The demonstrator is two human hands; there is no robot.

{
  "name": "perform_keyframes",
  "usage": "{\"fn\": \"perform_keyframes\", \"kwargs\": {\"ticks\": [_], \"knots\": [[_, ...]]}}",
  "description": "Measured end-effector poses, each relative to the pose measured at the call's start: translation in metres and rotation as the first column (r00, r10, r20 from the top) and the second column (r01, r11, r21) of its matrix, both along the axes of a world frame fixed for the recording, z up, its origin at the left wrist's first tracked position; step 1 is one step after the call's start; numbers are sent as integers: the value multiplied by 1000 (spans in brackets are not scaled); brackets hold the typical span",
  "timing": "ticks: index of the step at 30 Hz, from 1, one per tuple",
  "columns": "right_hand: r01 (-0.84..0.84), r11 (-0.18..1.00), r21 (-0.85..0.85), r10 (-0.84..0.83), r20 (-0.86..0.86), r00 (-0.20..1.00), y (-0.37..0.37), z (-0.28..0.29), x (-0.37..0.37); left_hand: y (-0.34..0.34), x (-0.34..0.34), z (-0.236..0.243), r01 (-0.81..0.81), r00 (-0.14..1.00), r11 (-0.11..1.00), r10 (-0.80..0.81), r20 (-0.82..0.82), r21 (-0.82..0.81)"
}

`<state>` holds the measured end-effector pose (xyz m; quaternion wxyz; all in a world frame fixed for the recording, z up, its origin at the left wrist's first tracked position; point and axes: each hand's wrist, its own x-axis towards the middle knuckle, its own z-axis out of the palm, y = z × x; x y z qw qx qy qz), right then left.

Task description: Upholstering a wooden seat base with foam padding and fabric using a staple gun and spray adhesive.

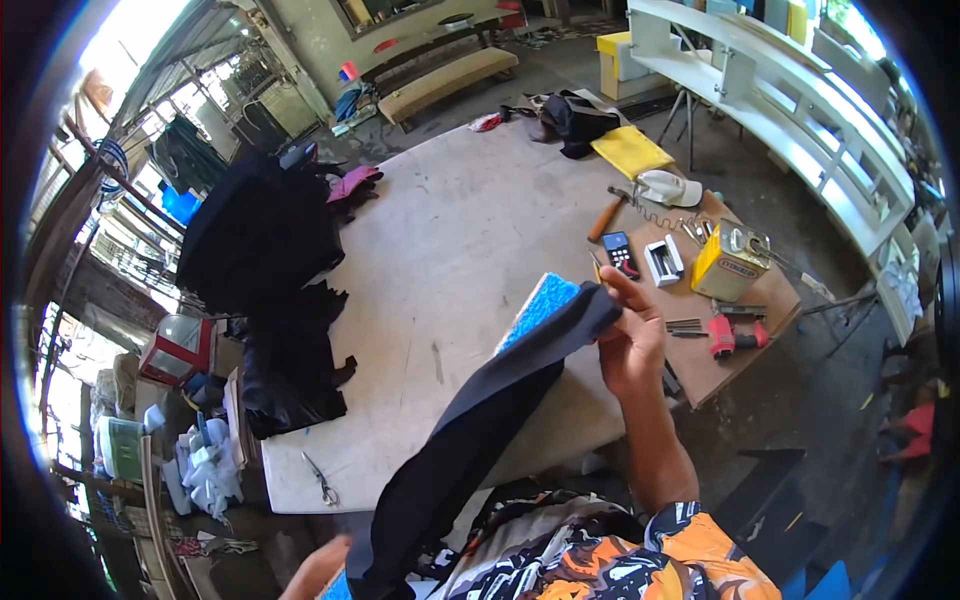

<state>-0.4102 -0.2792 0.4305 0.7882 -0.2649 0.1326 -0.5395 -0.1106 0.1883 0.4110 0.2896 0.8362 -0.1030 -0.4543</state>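
Note:
A long strip of black cloth [470, 430] runs diagonally from my lap up to the right. Its upper end is pinched between the thumb and fingers of my right hand [635, 340], raised above the table's near right part. Behind the strip shows a bright blue, rough-textured slab with a pale edge [545, 302], possibly foam; the cloth covers the rest. Low at the left, my left hand [318, 570] is beside the strip's lower end, with another bit of blue next to it. The cloth and the picture's edge hide its fingers.
Scissors [322, 478] lie on the pale table [430, 230], dark fabric [265, 240] along its left. On a brown board at right are a hammer [605, 218], white cap [668, 188], dark keypad device [620, 253], yellow tin [732, 262] and red power tool [735, 337].

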Motion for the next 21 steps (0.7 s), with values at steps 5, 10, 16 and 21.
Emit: {"fn": "perform_keyframes", "kwargs": {"ticks": [5, 10, 16, 21], "knots": [[172, 972, -162, -195, -143, 970, -10, 23, -6, -153, -7, 52, 265, 963, 885, -266, 51, -382], [361, 856, -371, -494, -378, 783, -36, 62, 9, -324, -86, 113, 913, 407, 270, -560, 721, -305], [244, 840, -484, -510, -552, 660, -83, 74, 38, -452, -119, 122, 917, 130, 399, -323, 938, 10], [380, 857, -347, -501, -392, 772, -66, 3, 39, -488, -70, 87, 622, 780, 591, -529, 335, -514]]}}
